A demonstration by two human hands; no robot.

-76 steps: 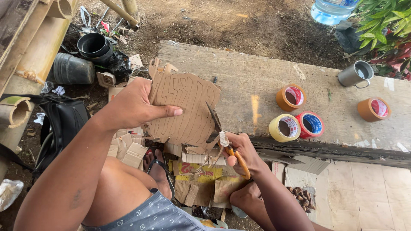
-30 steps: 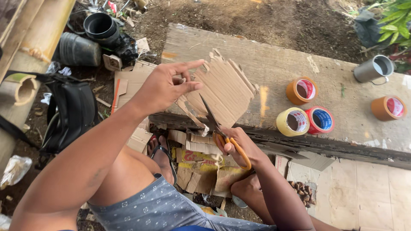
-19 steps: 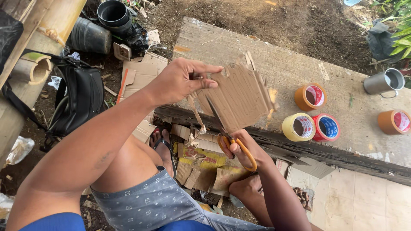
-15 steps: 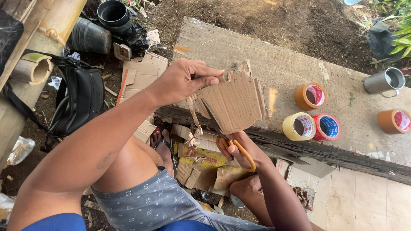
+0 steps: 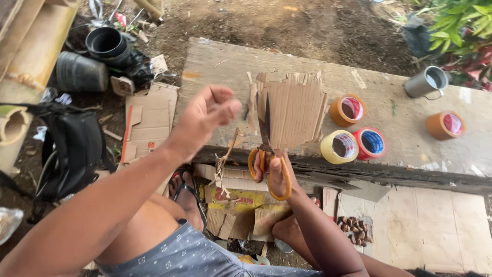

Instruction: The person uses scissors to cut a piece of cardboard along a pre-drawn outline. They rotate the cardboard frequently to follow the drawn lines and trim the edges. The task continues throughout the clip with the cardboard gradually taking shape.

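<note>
Spanning the view is a worn wooden plank (image 5: 369, 77) set over bare soil, with a black bag (image 5: 69, 149) and flattened box scraps (image 5: 148, 120) on the ground to its left. Above the plank's near edge a ragged sheet of cardboard (image 5: 294, 110) stands upright, its ribbed face toward the camera. The left hand (image 5: 202, 120) hangs just beside the sheet's left edge, its fingers (image 5: 225, 105) loosely curled and blurred. Whether they pinch the torn strip there or only come close to it cannot be told. The right hand (image 5: 274, 172) sits below, thumb and fingers closed through the orange loops of the scissors (image 5: 265, 138). The dark blades point straight up and are nearly together, lying along the sheet's left part. This looks like the middle of a cut running up the cardboard. Carrying it further would call for a firm hold on the sheet beside the blades, and for the blades to open again. Half a second ago the left hand clearly gripped the top left corner and the sheet was tilted. Now it faces squarely and the blades lie further up it. Four tape rolls (image 5: 338, 147) and a metal cup (image 5: 428, 82) rest on the plank to the right.
</note>
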